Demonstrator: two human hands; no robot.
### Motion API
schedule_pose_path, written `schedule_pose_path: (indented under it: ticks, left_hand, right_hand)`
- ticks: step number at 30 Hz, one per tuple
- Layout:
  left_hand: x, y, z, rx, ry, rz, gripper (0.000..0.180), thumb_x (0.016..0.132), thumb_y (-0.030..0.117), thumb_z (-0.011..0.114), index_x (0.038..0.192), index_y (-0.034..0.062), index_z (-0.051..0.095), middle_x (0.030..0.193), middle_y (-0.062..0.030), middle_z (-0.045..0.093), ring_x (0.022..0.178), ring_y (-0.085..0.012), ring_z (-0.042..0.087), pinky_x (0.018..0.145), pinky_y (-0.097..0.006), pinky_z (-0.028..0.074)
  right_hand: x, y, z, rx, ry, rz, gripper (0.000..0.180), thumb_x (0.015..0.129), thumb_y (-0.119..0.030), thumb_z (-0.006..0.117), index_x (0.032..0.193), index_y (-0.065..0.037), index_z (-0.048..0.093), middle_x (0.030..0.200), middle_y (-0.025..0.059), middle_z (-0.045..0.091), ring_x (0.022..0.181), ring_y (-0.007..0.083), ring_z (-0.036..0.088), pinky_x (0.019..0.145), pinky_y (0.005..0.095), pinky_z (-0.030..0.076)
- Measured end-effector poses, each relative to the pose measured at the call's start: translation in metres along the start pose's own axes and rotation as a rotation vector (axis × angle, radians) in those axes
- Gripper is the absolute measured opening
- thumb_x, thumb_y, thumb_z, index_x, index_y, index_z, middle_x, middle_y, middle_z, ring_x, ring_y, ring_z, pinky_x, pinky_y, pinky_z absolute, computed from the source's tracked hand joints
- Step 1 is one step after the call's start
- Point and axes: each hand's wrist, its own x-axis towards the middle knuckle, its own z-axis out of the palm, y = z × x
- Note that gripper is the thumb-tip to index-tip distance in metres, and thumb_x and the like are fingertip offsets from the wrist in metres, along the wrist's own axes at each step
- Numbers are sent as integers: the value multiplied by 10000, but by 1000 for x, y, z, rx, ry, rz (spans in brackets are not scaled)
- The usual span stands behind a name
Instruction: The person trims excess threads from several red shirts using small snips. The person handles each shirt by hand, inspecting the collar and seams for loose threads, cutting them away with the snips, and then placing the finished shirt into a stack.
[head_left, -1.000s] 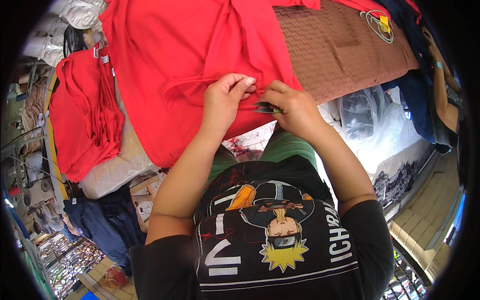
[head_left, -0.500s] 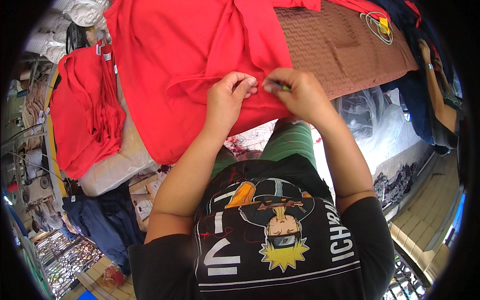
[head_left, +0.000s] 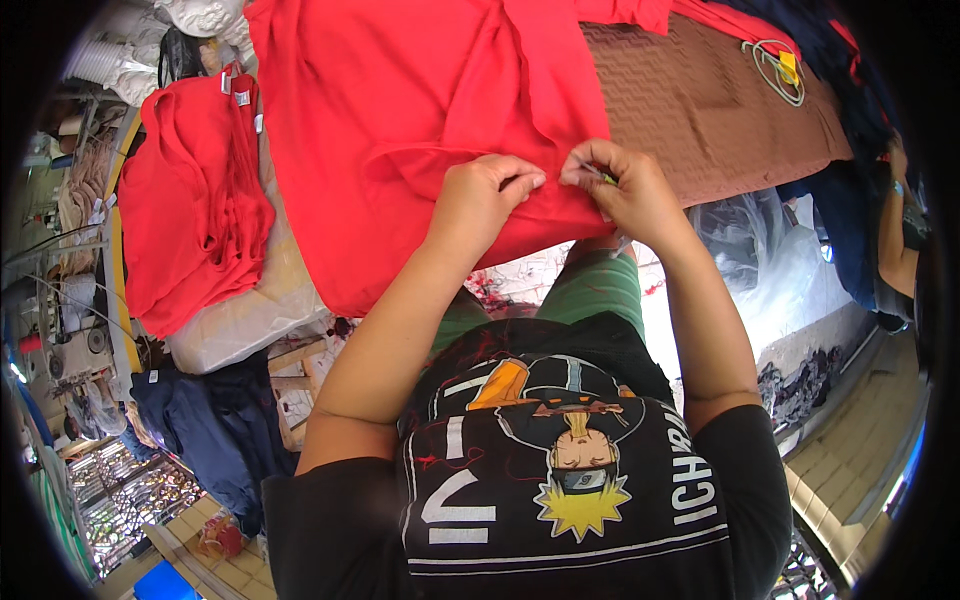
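Observation:
A large red garment is spread in front of me, its fabric folded under and beside both hands. My left hand is over its near part, thumb and forefinger pinched together; whatever lies between them is too small to make out. Just to the right, my right hand has curled fingers around a small tool with a yellow-green part, mostly hidden in the palm. The fingertips of the two hands are close together, with a small gap between them.
A brown padded board carries a looped cord with a yellow tag. Red garments are stacked at the left, above dark blue clothing. Clear plastic hangs at the right. Another person's arm shows at the far right.
The whole view has shifted, so the scene sits further right. My right hand, blurred before, is now sharper and turned slightly, showing its fingers more clearly. My left hand keeps its pinch.

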Motion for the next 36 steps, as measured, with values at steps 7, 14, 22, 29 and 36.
schedule_pose_path:
  ticks: [7,14,22,29,36]
  left_hand:
    - [-2,3,12,-122,131,24,173,830,155,705,930,14,711,848,-130,700,736,-168,667,708,-277,502]
    - [0,6,7,-243,102,-109,181,879,162,664,944,-6,689,886,-111,708,812,-135,663,734,-262,502]
    - [-2,9,-6,-531,-21,-266,209,949,165,582,1011,-23,648,977,-90,695,889,-131,647,830,-271,502]
    - [-2,4,-7,-497,-86,-219,263,970,248,553,1063,19,640,1068,-82,685,976,-140,643,855,-277,469]
    - [-2,1,-6,-505,-87,-217,260,967,248,560,1058,21,646,1063,-73,686,968,-130,637,859,-277,470]
  right_hand:
    - [15,-2,7,-98,102,-191,142,828,-97,669,928,4,651,904,145,670,834,262,654,761,347,494]
    - [8,-11,12,-86,165,-125,210,855,-100,638,1039,-4,608,963,173,642,925,311,631,800,369,490]
    - [-22,-2,9,-106,124,-216,208,847,-46,621,1052,-29,585,1004,156,598,935,320,615,801,372,488]
    - [-23,6,18,-217,86,-204,191,830,-39,616,1019,-63,598,1003,118,592,887,329,616,746,405,493]
    - [-21,4,21,-277,123,-246,180,828,-57,613,1007,-74,599,997,107,591,886,341,612,726,434,494]
